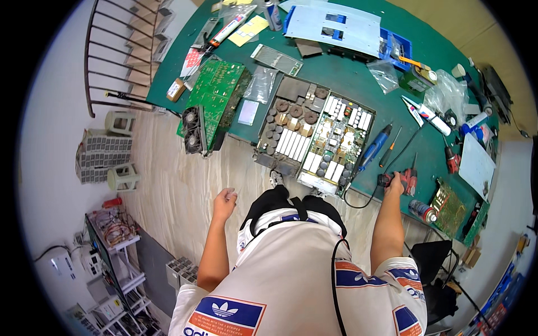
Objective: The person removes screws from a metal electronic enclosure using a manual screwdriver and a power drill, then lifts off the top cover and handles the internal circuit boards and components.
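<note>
1. The right hand [394, 183] is touching the red drill [412, 180]; its fingers are partly hiding, so I cannot tell whether they are closing around it.
2. The drill is lying on the green table [392, 109], near its front edge, between the spray can [421, 211] and the screwdriver [388, 154].
3. The left hand [225, 203] is hanging over the floor [168, 168], fingers curling loosely; I cannot tell whether the tips are meeting.
4. The opened unit [309, 159] is sitting left of the drill, the blue tool [374, 147] lying just beside it.
</note>
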Motion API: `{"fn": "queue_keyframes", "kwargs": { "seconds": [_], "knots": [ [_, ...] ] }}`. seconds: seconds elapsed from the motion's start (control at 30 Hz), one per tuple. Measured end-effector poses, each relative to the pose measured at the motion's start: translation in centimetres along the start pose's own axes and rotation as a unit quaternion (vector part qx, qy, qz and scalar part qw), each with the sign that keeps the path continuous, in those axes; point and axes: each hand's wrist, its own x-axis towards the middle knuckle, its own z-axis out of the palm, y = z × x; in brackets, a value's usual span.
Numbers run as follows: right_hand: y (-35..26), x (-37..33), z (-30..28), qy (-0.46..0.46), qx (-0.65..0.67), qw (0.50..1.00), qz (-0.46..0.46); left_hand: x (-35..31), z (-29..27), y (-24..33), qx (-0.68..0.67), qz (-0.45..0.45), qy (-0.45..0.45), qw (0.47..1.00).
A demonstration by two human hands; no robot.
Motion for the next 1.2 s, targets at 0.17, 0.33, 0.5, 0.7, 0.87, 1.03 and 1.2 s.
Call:
{"fn": "queue_keyframes", "kwargs": {
  "seconds": [0.17, 0.33, 0.5, 0.7, 0.87, 1.03, 1.2],
  "knots": [
    [-2.2, 0.8, -1.4, -0.079, 0.1, 0.991, 0.029, 2.3, 0.5, 0.8, 0.0, 0.047, -0.02, 0.999],
    [-6.1, -7.6, -3.5, -0.246, 0.078, 0.965, -0.051, 6.8, -0.2, 3.8, -0.019, 0.055, -0.057, 0.997],
    [-9.9, -16.8, -6.8, -0.008, -0.131, 0.855, -0.502, 14.3, 0.3, 5.5, 0.019, 0.118, -0.13, 0.984],
    [-12.8, -33.3, -8.5, -0.231, -0.027, 0.832, -0.504, 18.9, 0.1, 6.5, 0.1, 0.144, -0.199, 0.964],
    [-6.8, -40.1, -6.1, -0.308, -0.105, 0.86, -0.394, 21.1, 0.4, 5.4, 0.122, 0.228, -0.237, 0.936],
    [0.7, -40.6, -6.9, -0.301, -0.207, 0.854, -0.371, 17.3, 0.9, 10.7, 0.212, 0.443, -0.243, 0.837],
    [2.6, -42.3, -8.0, -0.285, -0.245, 0.854, -0.361, 15.5, 3.9, 10.6, 0.295, 0.529, -0.217, 0.766]
  ]
}}
